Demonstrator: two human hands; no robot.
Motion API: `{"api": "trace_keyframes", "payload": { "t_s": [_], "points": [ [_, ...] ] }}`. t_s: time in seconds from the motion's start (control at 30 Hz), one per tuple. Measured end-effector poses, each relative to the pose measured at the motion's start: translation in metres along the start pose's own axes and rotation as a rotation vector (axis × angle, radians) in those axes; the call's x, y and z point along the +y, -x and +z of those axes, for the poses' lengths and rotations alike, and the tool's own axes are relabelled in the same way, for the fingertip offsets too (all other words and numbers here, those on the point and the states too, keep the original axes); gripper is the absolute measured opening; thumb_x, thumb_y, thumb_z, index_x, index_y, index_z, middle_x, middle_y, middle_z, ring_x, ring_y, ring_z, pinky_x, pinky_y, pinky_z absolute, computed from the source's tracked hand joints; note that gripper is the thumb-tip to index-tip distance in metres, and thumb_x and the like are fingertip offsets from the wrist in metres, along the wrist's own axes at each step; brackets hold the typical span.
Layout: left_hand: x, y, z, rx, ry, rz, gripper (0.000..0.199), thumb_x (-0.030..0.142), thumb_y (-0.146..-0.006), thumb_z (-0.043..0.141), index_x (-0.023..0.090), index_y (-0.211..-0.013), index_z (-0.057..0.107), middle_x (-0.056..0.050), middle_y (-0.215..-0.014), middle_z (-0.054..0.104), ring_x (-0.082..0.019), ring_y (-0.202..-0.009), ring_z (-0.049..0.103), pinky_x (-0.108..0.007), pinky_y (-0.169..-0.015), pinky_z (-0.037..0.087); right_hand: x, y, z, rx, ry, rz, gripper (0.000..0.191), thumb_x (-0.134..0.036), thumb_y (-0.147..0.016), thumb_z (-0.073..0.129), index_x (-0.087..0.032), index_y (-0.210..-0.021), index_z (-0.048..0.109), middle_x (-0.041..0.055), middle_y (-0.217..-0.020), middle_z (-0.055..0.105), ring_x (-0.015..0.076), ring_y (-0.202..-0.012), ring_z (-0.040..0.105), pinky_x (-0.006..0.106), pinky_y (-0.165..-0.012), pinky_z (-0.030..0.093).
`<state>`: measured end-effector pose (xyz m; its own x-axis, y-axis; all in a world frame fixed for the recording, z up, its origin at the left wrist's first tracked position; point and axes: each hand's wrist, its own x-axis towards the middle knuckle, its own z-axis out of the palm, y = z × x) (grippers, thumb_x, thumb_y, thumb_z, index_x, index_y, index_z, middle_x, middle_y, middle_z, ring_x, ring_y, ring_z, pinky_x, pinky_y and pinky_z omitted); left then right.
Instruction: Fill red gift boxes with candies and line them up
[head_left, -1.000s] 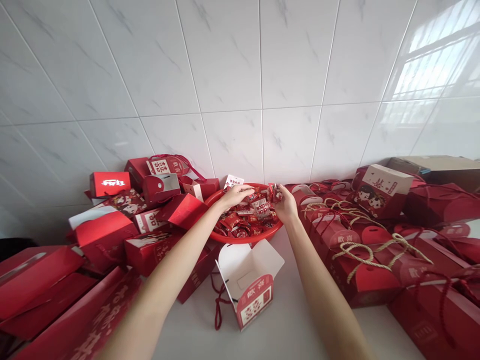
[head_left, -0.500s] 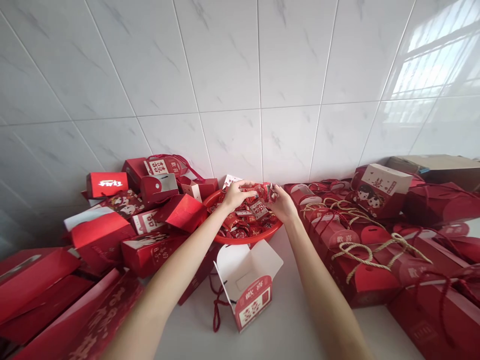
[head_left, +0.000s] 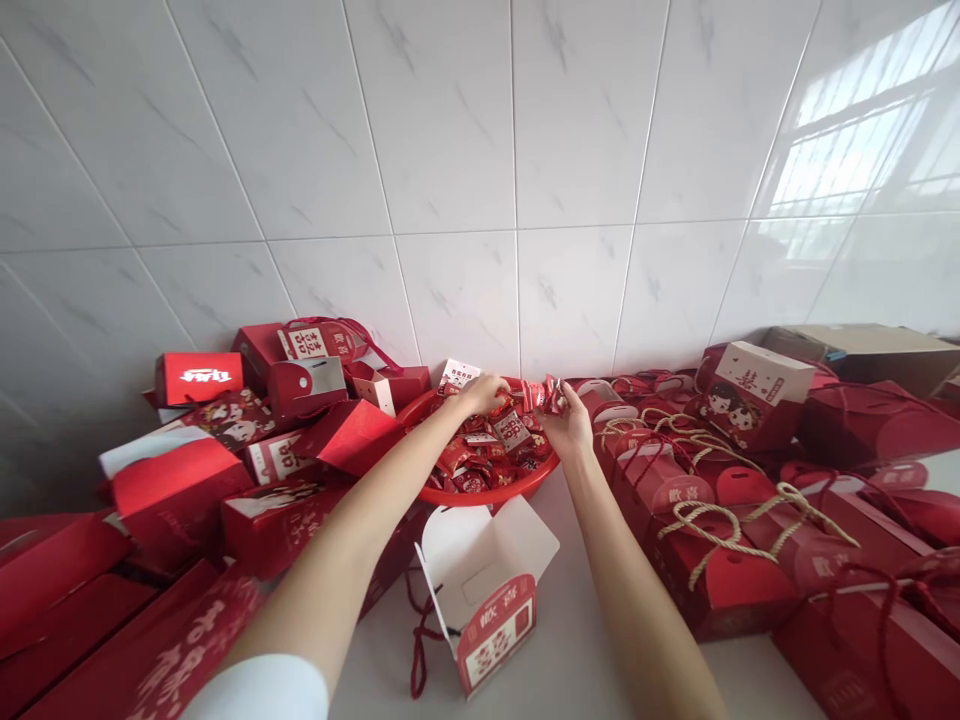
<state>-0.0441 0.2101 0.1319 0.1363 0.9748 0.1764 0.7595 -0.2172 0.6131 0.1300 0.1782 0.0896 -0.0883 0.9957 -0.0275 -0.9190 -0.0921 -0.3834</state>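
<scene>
My right hand [head_left: 568,420] is closed around several red-wrapped candies [head_left: 541,396] above the right side of a red plastic basin [head_left: 529,488]. Within the basin lies a heap of red and white wrapped candies [head_left: 472,458]. My left hand [head_left: 484,394] is at the back of the heap, its fingers curled down over a red candy wrapper and partly hidden. In front of the basin, between my forearms, stands an open red gift box [head_left: 499,625] with a white inside, its flaps spread and a dark red cord hanging at its left.
Opened red boxes [head_left: 172,490] are piled on the left. Closed boxes with rope handles [head_left: 720,570] stand in rows on the right, a brown carton [head_left: 862,345] behind them. A tiled wall [head_left: 450,150] rises behind the white tabletop [head_left: 577,640].
My left hand has turned down and dipped towards the candies, its fingers curling in. My right hand still holds candies over the basin's right side. The view has shifted slightly.
</scene>
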Motion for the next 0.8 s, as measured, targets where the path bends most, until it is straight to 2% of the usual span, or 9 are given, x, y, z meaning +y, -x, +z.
{"api": "trace_keyframes", "payload": {
  "t_s": [0.1,0.27,0.33,0.4,0.47,0.53,0.67,0.8],
  "points": [
    [-0.002,-0.011,0.010,-0.082,-0.104,-0.017,0.031,0.034,-0.097,0.061,0.018,-0.123,0.062,-0.010,-0.126,0.063,-0.023,-0.106,0.065,-0.044,-0.090,0.057,0.000,0.002,0.002,0.036,-0.043,0.017,0.012,-0.014,-0.085,0.064,-0.020,-0.074,0.063,-0.0044,-0.069,0.070,0.0121,-0.065,0.065,0.028,-0.067,0.054],
    [-0.008,-0.015,0.021,-0.093,-0.071,-0.028,0.033,0.035,-0.097,0.061,0.019,-0.126,0.061,-0.010,-0.129,0.062,-0.024,-0.109,0.064,-0.044,-0.091,0.056,0.002,0.002,0.003,-0.003,-0.040,0.017,0.009,-0.016,-0.086,0.064,-0.019,-0.078,0.067,-0.0019,-0.073,0.073,0.0122,-0.069,0.068,0.026,-0.067,0.054],
    [-0.008,-0.012,0.017,-0.075,0.012,-0.039,0.031,0.035,-0.097,0.061,0.017,-0.122,0.062,-0.009,-0.124,0.064,-0.024,-0.105,0.065,-0.043,-0.088,0.057,0.001,0.003,0.005,-0.001,-0.029,0.027,0.010,-0.017,-0.087,0.064,-0.020,-0.077,0.066,-0.0019,-0.073,0.073,0.0121,-0.068,0.068,0.026,-0.066,0.055],
    [-0.006,-0.005,0.009,-0.057,0.129,-0.040,0.030,0.036,-0.094,0.065,0.013,-0.113,0.066,-0.008,-0.110,0.069,-0.022,-0.094,0.067,-0.039,-0.082,0.058,-0.002,0.004,0.006,0.024,-0.034,0.043,0.013,-0.016,-0.088,0.061,-0.020,-0.076,0.065,-0.0021,-0.071,0.073,0.0117,-0.066,0.068,0.025,-0.063,0.055],
    [0.000,0.008,0.000,-0.036,0.268,-0.022,0.030,0.036,-0.088,0.072,0.011,-0.105,0.068,-0.006,-0.093,0.071,-0.019,-0.081,0.068,-0.033,-0.075,0.057,-0.005,0.007,0.008,0.027,-0.032,0.059,0.016,-0.015,-0.088,0.059,-0.020,-0.073,0.063,-0.0031,-0.066,0.071,0.0110,-0.061,0.066,0.023,-0.059,0.055],
    [0.010,0.025,-0.009,-0.009,0.406,0.007,0.033,0.036,-0.081,0.077,0.011,-0.101,0.068,-0.006,-0.084,0.072,-0.017,-0.074,0.068,-0.031,-0.073,0.055,-0.008,0.012,0.011,-0.019,0.024,0.079,0.016,-0.019,-0.087,0.061,-0.021,-0.072,0.062,-0.0039,-0.061,0.068,0.0110,-0.056,0.064,0.023,-0.056,0.054],
    [0.032,0.066,-0.024,0.012,0.607,0.060,0.033,0.036,-0.082,0.072,0.014,-0.107,0.067,-0.007,-0.091,0.070,-0.017,-0.079,0.070,-0.035,-0.083,0.056,-0.013,0.027,0.021,-0.113,0.231,0.151,0.014,-0.024,-0.082,0.068,-0.020,-0.070,0.063,-0.0025,-0.060,0.068,0.0124,-0.054,0.063,0.024,-0.057,0.055],
    [0.048,0.110,-0.033,-0.001,0.757,0.118,0.047,0.033,-0.081,0.073,0.017,-0.122,0.060,-0.004,-0.092,0.067,-0.017,-0.078,0.070,-0.036,-0.084,0.057,-0.019,0.052,0.037,-0.238,0.451,0.202,0.009,-0.026,-0.078,0.070,-0.017,-0.076,0.070,0.0019,-0.072,0.074,0.0161,-0.065,0.069,0.027,-0.066,0.057]
  ]
}}
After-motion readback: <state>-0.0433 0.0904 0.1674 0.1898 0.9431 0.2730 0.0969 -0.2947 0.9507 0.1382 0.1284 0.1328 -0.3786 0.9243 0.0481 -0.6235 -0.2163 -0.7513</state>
